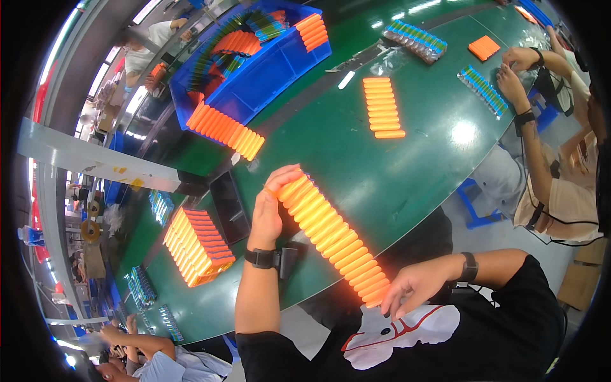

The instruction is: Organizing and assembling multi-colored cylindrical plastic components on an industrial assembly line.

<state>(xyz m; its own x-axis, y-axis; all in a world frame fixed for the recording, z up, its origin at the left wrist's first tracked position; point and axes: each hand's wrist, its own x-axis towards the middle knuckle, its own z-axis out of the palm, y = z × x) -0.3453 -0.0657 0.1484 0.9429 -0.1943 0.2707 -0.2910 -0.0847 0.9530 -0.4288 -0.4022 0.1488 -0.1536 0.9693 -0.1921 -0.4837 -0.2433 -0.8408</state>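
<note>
A long row of orange tubes [337, 242], lying side by side like a strip, slants across in front of me above the near edge of the green table. My left hand [275, 191] is closed around its far end, fingers over the last tubes. At the near end, close to my shirt, my right hand [417, 286] has its fingers curled against the last tubes; the thumb side is partly hidden. A bluish edge shows behind the row's far end. To the left, a block of stacked orange tubes [198, 247] sits on the table.
A blue bin [267, 83] full of orange and blue-green rows stands at the far left, beyond a dark tray [229, 207]. Another orange row [383, 108] lies on the green table [318, 143]. Co-workers sit at right and lower left; a pale beam [95, 153] crosses the left side.
</note>
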